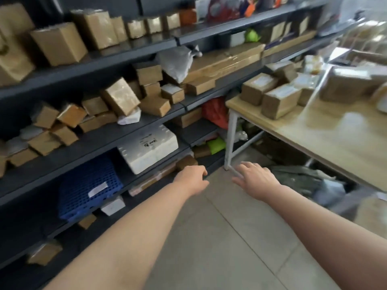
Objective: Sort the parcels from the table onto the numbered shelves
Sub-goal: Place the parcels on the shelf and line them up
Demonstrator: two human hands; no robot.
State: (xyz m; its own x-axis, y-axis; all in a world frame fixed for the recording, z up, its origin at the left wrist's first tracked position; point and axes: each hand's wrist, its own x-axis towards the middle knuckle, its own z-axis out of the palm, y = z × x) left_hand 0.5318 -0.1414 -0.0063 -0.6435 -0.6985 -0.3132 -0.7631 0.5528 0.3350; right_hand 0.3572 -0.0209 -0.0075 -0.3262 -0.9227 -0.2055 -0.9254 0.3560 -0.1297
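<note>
Over floor [240, 237]: left hand [192, 178] loosely curled, empty; right hand [254, 178] spread; shelves [94, 143] blurred, numbers unreadable.

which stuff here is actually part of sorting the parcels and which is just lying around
Part of the job:
- brown parcels waiting on the table
- dark shelves
- left hand and right hand, both empty

Just lying about, as far as I can tell:
- blue crate on a lower shelf
- grey bags on the floor under the table
- red bag beside the table leg
</note>
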